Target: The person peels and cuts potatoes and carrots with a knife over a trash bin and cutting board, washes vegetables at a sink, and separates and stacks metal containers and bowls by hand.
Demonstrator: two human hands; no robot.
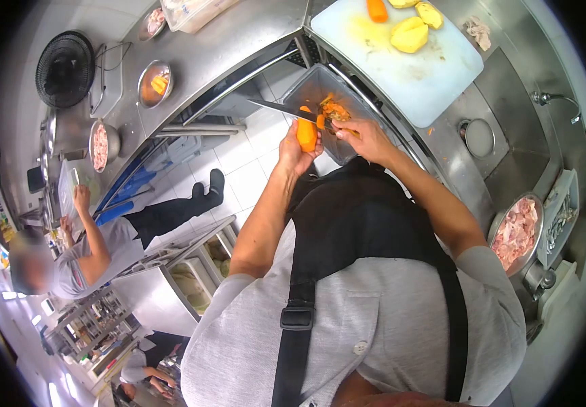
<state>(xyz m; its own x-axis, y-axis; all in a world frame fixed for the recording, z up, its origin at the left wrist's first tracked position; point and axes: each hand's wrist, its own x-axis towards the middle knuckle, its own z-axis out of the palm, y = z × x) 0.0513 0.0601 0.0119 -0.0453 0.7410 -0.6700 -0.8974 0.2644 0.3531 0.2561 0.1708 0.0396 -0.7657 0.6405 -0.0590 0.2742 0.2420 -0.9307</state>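
Observation:
A peeled orange carrot (307, 138) is gripped in my left hand (296, 150), its thick end pointing up and away from me. My right hand (367, 140) is closed round the handle of a knife (276, 106), whose long blade lies across the top of the carrot and points left. A bit of orange clings near the blade. Just beyond both hands, a grey bin (354, 98) holds orange peelings (334, 108).
A white cutting board (428, 81) carries peeled potatoes (409, 35) and another carrot (377, 10). Right is a sink (517, 129); a bowl of raw meat (515, 234) stands near it. More bowls line the left counter (198, 68). A co-worker (96, 251) stands left, another person (147, 370) lower left.

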